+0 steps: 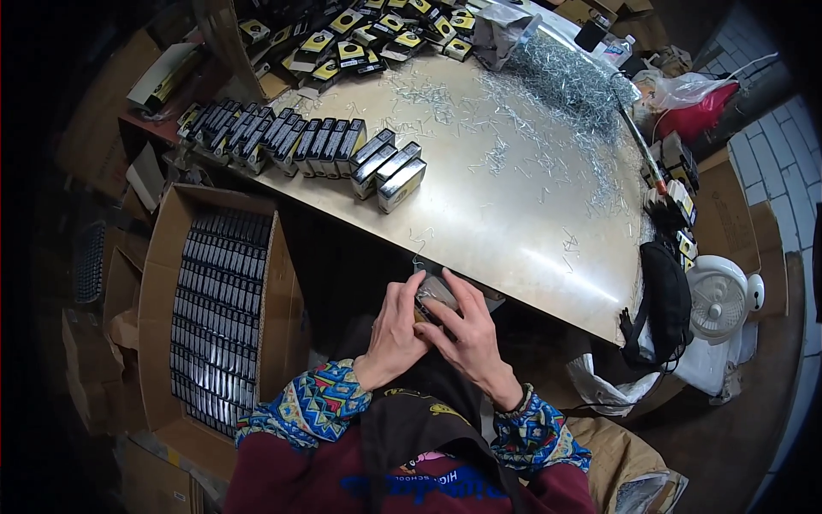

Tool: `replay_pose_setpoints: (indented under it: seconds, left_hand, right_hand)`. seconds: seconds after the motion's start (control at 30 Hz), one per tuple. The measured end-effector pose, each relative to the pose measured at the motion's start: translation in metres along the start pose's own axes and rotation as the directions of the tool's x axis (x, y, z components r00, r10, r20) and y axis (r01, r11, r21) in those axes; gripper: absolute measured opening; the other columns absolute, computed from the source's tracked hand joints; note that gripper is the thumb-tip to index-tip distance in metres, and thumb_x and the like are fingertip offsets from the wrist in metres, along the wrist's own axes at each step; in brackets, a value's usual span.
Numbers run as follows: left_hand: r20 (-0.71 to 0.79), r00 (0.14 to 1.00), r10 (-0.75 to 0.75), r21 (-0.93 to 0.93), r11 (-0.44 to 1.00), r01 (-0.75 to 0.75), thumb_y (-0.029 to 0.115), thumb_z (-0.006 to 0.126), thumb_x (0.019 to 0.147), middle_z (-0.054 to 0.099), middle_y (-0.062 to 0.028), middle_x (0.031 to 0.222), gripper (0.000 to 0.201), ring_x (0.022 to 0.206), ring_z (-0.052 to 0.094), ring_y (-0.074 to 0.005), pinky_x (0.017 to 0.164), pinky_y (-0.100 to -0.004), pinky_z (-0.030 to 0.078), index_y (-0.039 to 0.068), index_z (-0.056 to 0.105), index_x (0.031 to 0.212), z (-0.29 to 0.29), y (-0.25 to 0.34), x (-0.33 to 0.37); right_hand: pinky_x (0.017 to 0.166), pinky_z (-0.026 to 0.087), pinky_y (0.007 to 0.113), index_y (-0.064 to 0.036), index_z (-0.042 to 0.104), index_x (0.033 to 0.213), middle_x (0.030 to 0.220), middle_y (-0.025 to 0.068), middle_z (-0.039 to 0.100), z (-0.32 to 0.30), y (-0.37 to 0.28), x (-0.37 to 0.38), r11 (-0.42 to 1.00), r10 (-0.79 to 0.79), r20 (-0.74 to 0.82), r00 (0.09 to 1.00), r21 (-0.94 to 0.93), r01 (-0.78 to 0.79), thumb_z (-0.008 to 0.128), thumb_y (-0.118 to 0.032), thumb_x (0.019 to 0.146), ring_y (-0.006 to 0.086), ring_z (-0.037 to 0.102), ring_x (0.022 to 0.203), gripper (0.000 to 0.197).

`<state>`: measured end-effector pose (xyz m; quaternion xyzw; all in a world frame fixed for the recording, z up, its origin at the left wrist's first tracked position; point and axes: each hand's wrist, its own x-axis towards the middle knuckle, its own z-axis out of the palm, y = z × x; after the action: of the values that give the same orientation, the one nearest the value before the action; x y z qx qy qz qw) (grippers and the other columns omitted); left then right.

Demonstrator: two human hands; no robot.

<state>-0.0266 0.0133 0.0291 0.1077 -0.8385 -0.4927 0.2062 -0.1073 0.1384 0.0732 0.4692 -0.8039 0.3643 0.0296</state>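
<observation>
Gripping 1 small pkg (pixel 435 293) btwn L hand (pixel 396 332) and R hand (pixel 471 334), w/ bent fingers closed on both sides, just by near edge of table (pixel 522 248). Counting 3 black-and-yellow boxes (pixel 401 182) at R end of tabletop row (pixel 284 141); unable to count rest, too overlapped. Adding 1 open carton (pixel 284 295), at L, w/ packed boxes (pixel 218 317), and 1 white fan (pixel 717 300), at R. Noting pale print (pixel 400 178) on box edges, too small to read, plus blue lettering (pixel 467 484) on maroon top (pixel 291 471).

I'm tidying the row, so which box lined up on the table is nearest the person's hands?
The rightmost small box; every other lined-up one stands farther left or behind it.
</observation>
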Motion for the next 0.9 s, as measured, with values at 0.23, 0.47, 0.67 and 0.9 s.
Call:
replay_pose_setpoints:
  seconds: [0.23,0.47,0.67,0.9]
  left_hand:
    - [-0.047,0.998,-0.036,0.014,0.999,0.037,0.010,0.079,0.070,0.049,-0.0195,0.110,0.080,0.096,0.057,-0.0396,0.079,-0.0431,0.050,0.003,0.034,0.137,-0.005,0.012,0.007]
    - [-0.031,1.000,0.003,0.000,1.000,-0.003,0.011,0.079,0.071,0.052,-0.0194,0.113,0.081,0.100,0.059,-0.0390,0.082,-0.0422,0.051,0.005,0.033,0.138,-0.003,0.010,0.010]
    - [-0.030,0.999,-0.020,-0.102,0.995,0.016,0.008,0.078,0.070,0.053,-0.0202,0.113,0.071,0.100,0.060,-0.0403,0.081,-0.0425,0.052,0.006,0.039,0.130,-0.002,0.013,0.016]
    - [-0.039,0.992,0.123,0.013,0.992,-0.123,0.008,0.076,0.071,0.055,-0.0169,0.111,0.056,0.095,0.061,-0.0396,0.075,-0.0422,0.053,0.006,0.046,0.118,0.000,0.013,0.023]
  right_hand:
    - [0.091,0.049,0.040,-0.0003,0.069,0.101,0.128,0.0228,0.057,0.007,0.005,0.000,0.983,0.160,-0.248,0.955,0.125,-0.132,0.074,-0.004,0.077,0.0353,0.058,0.111,0.024]
    - [0.089,0.051,0.037,0.0004,0.069,0.104,0.133,0.0218,0.054,-0.003,0.005,-0.005,0.997,0.071,-0.071,0.995,0.040,-0.069,0.074,-0.001,0.076,0.0319,0.059,0.111,0.029]
    - [0.089,0.050,0.037,-0.0001,0.069,0.102,0.136,0.0217,0.052,-0.007,0.009,-0.006,0.988,0.139,-0.101,0.985,0.080,-0.131,0.076,-0.004,0.076,0.0313,0.059,0.112,0.028]
    - [0.071,0.051,0.025,0.0014,0.067,0.110,0.096,0.0111,0.068,0.008,0.001,-0.002,0.822,0.425,-0.097,0.900,0.457,-0.339,0.071,-0.002,0.084,0.0124,0.063,0.078,0.027]
